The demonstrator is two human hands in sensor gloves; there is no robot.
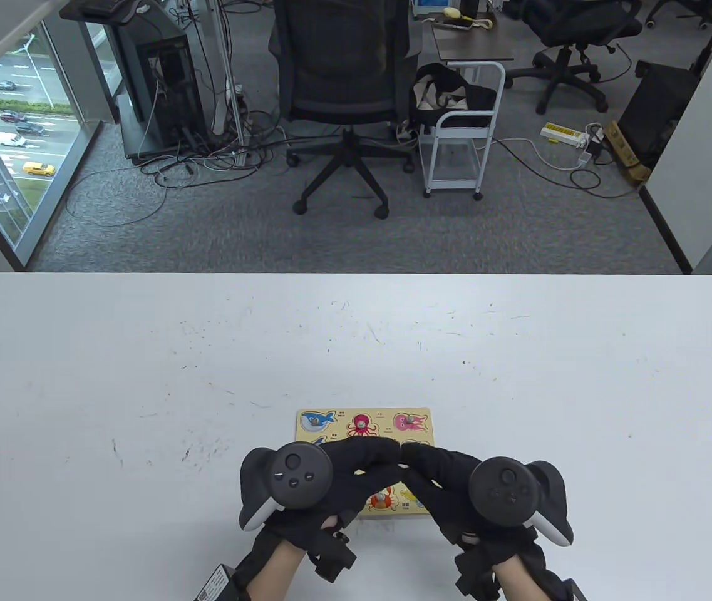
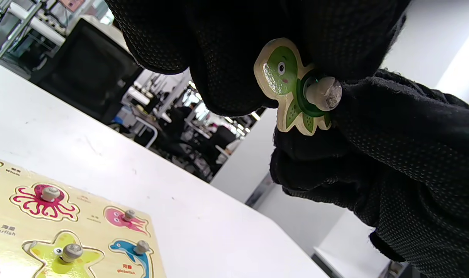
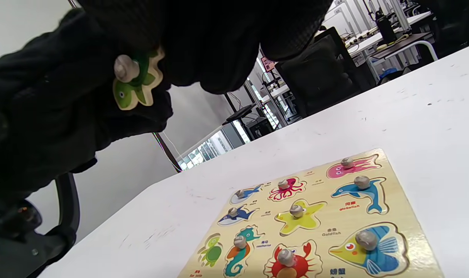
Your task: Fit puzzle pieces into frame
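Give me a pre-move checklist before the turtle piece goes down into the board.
1. Turtle piece held: ok, fingers of both hands are on it, above the board.
2. Which hand bears the hold: cannot tell, left hand and right hand meet around it.
3. Turtle slot free: ok, printed turtle shows, no peg there.
4. Other slots filled: ok in the right wrist view, pegged pieces sit in the rest.
5. Puzzle board flat on the table: ok.
6. Piece turned to match the slot: cannot tell.
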